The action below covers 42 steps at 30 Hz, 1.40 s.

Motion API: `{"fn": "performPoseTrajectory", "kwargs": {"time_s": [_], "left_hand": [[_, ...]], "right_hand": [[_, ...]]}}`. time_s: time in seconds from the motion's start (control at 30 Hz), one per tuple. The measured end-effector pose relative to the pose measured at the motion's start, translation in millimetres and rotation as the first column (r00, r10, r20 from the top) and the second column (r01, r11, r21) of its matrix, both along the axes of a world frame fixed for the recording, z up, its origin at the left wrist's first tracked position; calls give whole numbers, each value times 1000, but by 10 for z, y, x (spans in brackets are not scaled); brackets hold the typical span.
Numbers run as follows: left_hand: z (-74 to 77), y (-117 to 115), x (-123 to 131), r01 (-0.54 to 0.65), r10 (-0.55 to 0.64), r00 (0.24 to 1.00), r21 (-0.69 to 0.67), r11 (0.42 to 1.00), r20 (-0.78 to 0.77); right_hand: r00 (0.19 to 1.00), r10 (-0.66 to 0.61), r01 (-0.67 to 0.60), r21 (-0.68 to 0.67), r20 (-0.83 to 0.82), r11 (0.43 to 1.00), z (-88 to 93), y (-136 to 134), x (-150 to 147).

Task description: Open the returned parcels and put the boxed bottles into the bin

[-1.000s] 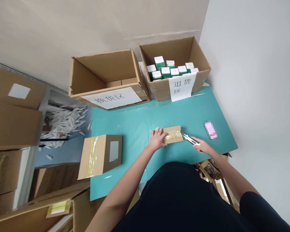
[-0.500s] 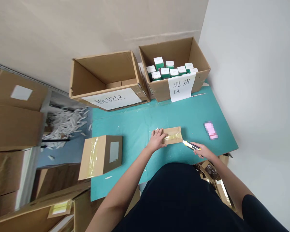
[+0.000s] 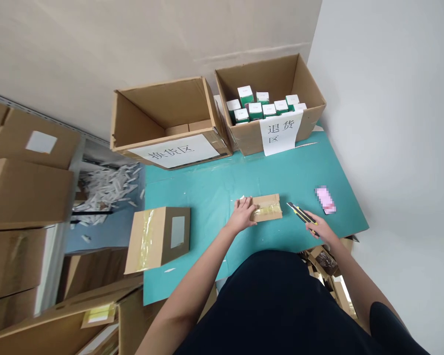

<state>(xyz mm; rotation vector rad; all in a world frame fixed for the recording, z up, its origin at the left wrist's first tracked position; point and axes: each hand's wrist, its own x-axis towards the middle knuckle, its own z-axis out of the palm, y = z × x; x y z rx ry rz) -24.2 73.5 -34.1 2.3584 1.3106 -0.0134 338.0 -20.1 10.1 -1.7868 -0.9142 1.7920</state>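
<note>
A small flat cardboard box with clear yellowish tape along it lies on the green table. My left hand rests on the left end of this box, thumb at its near side and fingers over the top, gripping it. In my right hand is a yellow and black utility knife, its blade tip pointing up and left, a little to the right of the box and not touching it.
Behind stand an open carton and another holding several green-and-white boxes. A taped carton sits at the table's left edge. A blurred pink object lies at right. Stacked cartons stand far left.
My right hand has drawn the knife away from the small box's right end, a little up and to the right. My left hand stays on the box. The view has shifted slightly.
</note>
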Motion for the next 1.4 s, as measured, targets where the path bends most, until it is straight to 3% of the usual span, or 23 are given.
{"fn": "performPoseTrajectory", "kwargs": {"time_s": [0.27, 0.4, 0.67, 1.0, 1.27, 1.4], "left_hand": [[-20, -6, -7, -7, 7, 999, 0, 1000, 34], [-12, 0, -6, 0, 0, 1000, 7, 1000, 7], [10, -1, 11, -1, 1, 1000, 11, 1000, -5], [1, 18, 29, -28, 28, 999, 9, 1000, -21], [-51, 9, 12, -54, 54, 997, -12, 998, 45], [-54, 10, 14, -63, 64, 996, -21, 998, 66]], "right_hand": [[1000, -3, 5, 74, -28, 997, -370, 216, -223], [999, -12, 16, 88, -46, 996, -450, 194, -291], [999, 43, -43, 79, 0, 996, -447, 106, -350], [995, 102, -102, -4, 20, 995, -244, -126, -285], [995, -102, 103, 63, -12, 993, -347, -81, -353], [998, -54, 55, 65, -18, 996, -411, -54, -416]]}}
